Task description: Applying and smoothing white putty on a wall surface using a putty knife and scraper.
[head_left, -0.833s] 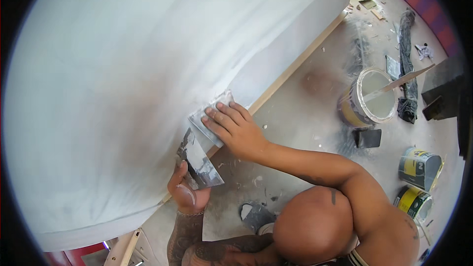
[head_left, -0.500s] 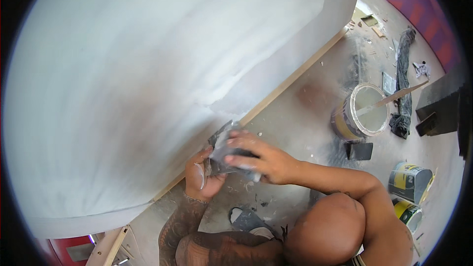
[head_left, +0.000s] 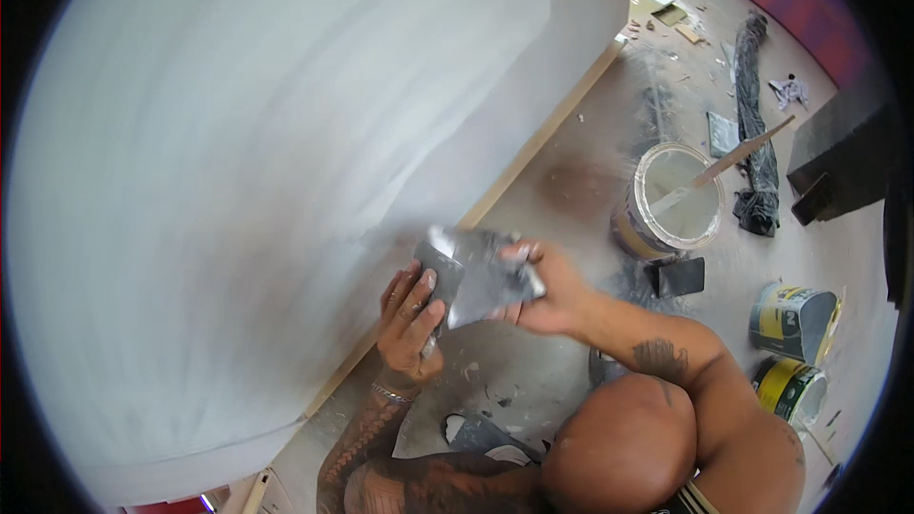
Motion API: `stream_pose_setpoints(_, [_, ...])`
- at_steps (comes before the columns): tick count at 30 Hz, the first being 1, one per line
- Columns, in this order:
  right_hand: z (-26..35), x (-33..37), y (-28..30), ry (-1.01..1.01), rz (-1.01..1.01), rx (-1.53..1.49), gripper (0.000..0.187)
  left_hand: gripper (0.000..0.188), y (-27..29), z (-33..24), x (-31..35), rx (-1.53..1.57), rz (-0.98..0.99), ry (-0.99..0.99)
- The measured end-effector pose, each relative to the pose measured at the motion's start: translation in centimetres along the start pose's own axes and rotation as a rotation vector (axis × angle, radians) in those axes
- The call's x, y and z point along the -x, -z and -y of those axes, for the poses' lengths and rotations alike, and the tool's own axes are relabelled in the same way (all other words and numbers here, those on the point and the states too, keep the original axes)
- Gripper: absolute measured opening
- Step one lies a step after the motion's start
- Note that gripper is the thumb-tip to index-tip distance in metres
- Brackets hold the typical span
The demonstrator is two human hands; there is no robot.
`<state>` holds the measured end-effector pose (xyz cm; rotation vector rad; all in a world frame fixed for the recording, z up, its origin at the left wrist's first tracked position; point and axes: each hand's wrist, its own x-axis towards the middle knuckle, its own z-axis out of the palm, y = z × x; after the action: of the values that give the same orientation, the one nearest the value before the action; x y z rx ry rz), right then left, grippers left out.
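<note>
My left hand (head_left: 407,324) grips a dark flat filling scraper (head_left: 441,273), its fingers laid across the blade. A second, wider scraper (head_left: 487,276) is held in my right hand (head_left: 552,293), and pale filler clings to its edges. The two blades meet or overlap in front of the lower wall; motion blurs the right one. White smears mark my left fingers. Close beyond both hands rises a large white wall panel (head_left: 314,124), patchy with smoothed filler.
A wooden strip (head_left: 543,138) runs along the panel's foot. On the dusty floor stand an open bucket (head_left: 636,224) with a stirring stick (head_left: 738,154), a black block (head_left: 682,277), cut-open containers (head_left: 795,324) and a long black plastic-wrapped bundle (head_left: 750,86). Scraps lie farther off.
My left hand has turned, its fingers now across the front of its scraper. My right hand has shifted right, showing more of its blade. The whole view has swung slightly.
</note>
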<state>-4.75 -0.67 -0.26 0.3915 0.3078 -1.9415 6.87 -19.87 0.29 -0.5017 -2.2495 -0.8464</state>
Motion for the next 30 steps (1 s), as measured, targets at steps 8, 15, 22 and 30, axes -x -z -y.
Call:
stream_pose_setpoints(8, [16.7, -4.4, -1.4, 1.276, -0.385, 0.887, 0.029, 0.025, 2.5, -1.7, 1.5, -0.098, 0.365, 0.412])
stream_pose_setpoints(15, [16.1, -11.5, -2.8, 1.926, -0.605, 1.5, 0.056, 0.028, 2.7, -2.5, 1.4, 0.015, 0.307, 0.44])
stream_pose_setpoints(22, [15.5, -8.0, -0.2, 1.635, -0.489, 1.393, 0.045, 0.025, 3.1, -2.4, 1.6, 0.039, 0.296, 0.457])
stream_pose_setpoints(30, [20.3, -7.5, -3.5, 1.353, -0.543, 1.153, 0.046, 0.025, 4.8, -1.8, 3.1, 0.054, 0.273, 0.461])
